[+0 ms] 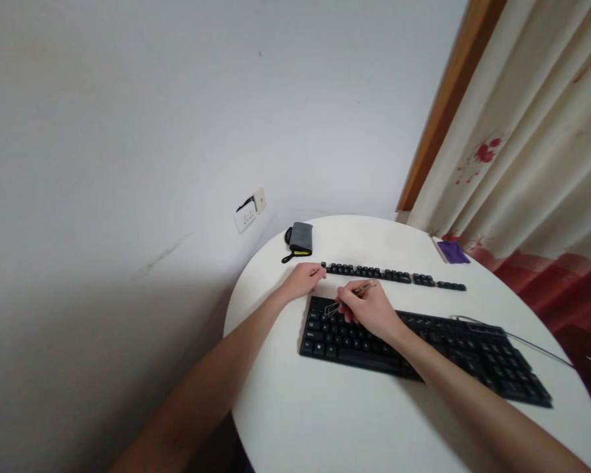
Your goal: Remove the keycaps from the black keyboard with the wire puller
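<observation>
In my right hand [367, 305] is a wire keycap puller [331, 309], its wire loops pointing down over the upper left keys of a black keyboard [369, 358]. The fingers are closed around its handle. My left hand [303, 280] rests on the table just beyond the keyboard's left corner. Its fingers are pinched together at the left end of a row of loose black keycaps [369, 272]; whatever they hold is too small to make out. The keycaps lie in a line behind the keyboard, parallel to its back edge.
A grey folded cloth pouch [301, 238] with a black loop lies at the back left of the round white table [345, 420]. A purple cloth [453, 252] is at the back right. The keyboard's cable [536, 345] runs off the right edge. Wall and curtain [532, 151] border the table.
</observation>
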{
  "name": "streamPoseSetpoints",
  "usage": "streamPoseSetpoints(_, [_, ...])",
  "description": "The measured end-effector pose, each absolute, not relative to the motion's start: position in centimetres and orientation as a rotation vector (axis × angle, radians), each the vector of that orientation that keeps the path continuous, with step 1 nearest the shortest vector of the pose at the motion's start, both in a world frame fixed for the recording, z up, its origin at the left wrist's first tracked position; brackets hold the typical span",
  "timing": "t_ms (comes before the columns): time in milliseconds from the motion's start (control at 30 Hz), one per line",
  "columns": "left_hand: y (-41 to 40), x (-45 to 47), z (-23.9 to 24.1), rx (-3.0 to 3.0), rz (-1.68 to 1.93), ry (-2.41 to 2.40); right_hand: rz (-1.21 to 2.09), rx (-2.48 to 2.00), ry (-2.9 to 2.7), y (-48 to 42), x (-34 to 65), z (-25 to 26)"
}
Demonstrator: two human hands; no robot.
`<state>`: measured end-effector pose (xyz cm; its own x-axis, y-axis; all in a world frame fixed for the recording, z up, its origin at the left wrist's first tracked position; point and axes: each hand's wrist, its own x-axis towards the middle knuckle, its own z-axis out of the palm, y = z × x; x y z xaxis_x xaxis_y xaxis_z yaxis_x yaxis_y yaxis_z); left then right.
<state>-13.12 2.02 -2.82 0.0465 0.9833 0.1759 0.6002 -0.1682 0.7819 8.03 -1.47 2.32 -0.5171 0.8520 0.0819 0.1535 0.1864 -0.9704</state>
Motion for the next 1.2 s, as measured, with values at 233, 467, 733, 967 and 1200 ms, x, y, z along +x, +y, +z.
streamPoseSetpoints(233, [2.4, -13.4, -3.2, 1.811, 1.04, 1.592, 1.219, -0.937, -2.023, -1.4, 5.7, 0.3])
streamPoseSetpoints(467, [2.6, -13.3, -3.4, 1.785, 1.062, 1.581, 1.147, -0.894, -2.068, -1.8, 5.0, 0.0])
streamPoseSetpoints(733, [3.4, -13.6, -3.8, 1.778, 1.079, 1.586, 0.512, -0.902, -2.454, -2.0, 2.0, 1.2])
streamPoseSetpoints(967, [2.9, -13.6, -3.5, 1.783, 1.115, 1.568, 0.544, -0.903, -2.498, -1.6, 2.6, 1.3])
streamPoseSetpoints(1200, [2.2, -13.4, -2.9, 1.787, 1.142, 1.55, 1.041, -0.819, -2.13, -2.0, 4.1, -1.0])
